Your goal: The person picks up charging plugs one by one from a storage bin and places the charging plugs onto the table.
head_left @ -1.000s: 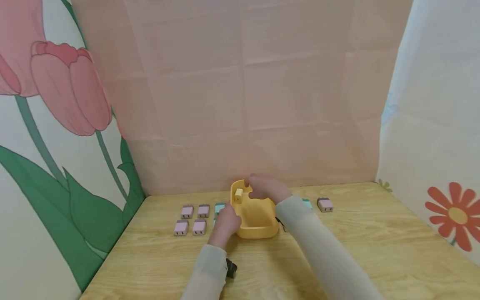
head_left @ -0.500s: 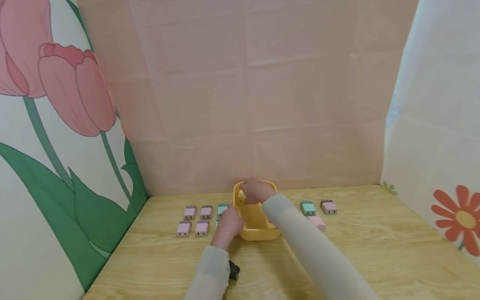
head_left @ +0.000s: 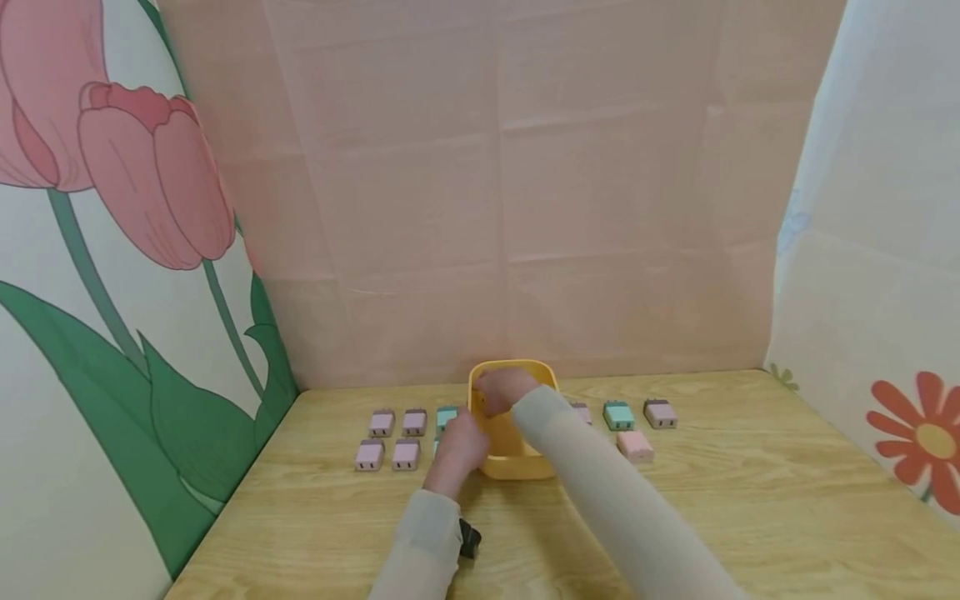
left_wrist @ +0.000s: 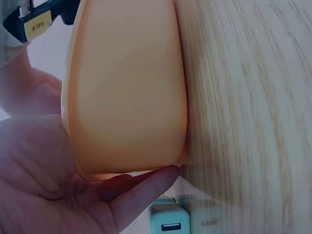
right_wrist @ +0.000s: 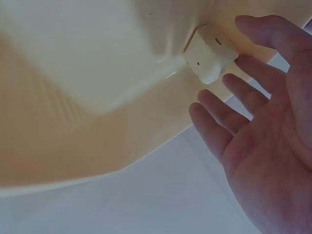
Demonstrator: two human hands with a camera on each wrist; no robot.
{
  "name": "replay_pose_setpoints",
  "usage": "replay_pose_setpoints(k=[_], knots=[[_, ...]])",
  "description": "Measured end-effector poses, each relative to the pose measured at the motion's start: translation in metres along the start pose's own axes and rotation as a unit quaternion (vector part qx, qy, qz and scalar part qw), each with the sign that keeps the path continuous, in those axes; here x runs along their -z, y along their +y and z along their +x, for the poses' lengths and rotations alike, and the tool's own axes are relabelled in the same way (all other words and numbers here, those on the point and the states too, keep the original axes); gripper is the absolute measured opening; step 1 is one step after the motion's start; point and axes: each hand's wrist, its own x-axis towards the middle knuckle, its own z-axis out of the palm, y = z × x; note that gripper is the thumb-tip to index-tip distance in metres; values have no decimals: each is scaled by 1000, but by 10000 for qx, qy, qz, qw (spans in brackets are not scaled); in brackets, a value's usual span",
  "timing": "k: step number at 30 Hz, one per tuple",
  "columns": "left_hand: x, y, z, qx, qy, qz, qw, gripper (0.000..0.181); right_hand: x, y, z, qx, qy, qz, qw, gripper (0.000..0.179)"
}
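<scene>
A yellow plastic bin (head_left: 517, 468) stands on the wooden table. My left hand (head_left: 459, 442) grips its left side; in the left wrist view that hand (left_wrist: 44, 170) is bent around the rim, with a finger along the outer wall (left_wrist: 126, 92). My right hand (head_left: 506, 390) reaches inside the bin at the far left. From the right wrist, a pale yellow charger block (right_wrist: 209, 54) shows in the bin's corner. The right hand (right_wrist: 275, 141) has its fingers loosely extended beside it, index fingertip right at its edge and thumb apart. The head view mostly hides this block behind the hand.
Left of the bin lie several lilac chargers (head_left: 407, 455) and a teal one (head_left: 447, 417), with another partly hidden by the left hand. On the right are a teal charger (head_left: 618, 415), a lilac one (head_left: 661, 413) and a pink one (head_left: 635, 447). A fabric backdrop (head_left: 517, 208) stands behind.
My right hand has moved left and down into the bin toward the yellow charger. The right sleeve has shifted left, exposing chargers on that side. The left hand keeps its grip.
</scene>
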Motion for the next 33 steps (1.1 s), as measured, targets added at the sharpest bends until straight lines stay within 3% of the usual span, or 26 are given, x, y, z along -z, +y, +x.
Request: replay_pose_setpoints(k=[5, 8, 13, 19, 25, 27, 28, 31, 33], knots=[[3, 3, -2, 25, 5, 33, 10000, 65, -23, 4, 18, -202, 16, -23, 9998, 71], [-3, -4, 9, 75, 12, 144, 9999, 64, -28, 6, 23, -251, -7, 84, 9997, 69], [-11, -11, 22, 152, 15, 165, 9997, 66, -27, 9, 20, -65, 21, -1, 10000, 68], [-17, -18, 29, 107, 107, 259, 9996, 67, -17, 13, 18, -42, -326, 373, 9988, 56], [-19, -21, 32, 4, 93, 231, 9997, 67, -25, 14, 16, 195, 88, 10, 9998, 64], [-19, -20, 31, 0, 123, 186, 9998, 67, -30, 13, 15, 252, 299, -90, 9992, 67], [-15, -13, 22, 11, 133, 138, 9998, 65, -31, 14, 16, 275, 307, -63, 9991, 66], [-13, -11, 19, -10, 189, 92, 9998, 63, -28, 15, 19, 268, 105, 103, 9995, 66], [-8, -4, 9, 50, 159, 34, 9999, 62, -24, 16, 20, 241, -149, 206, 9994, 65]])
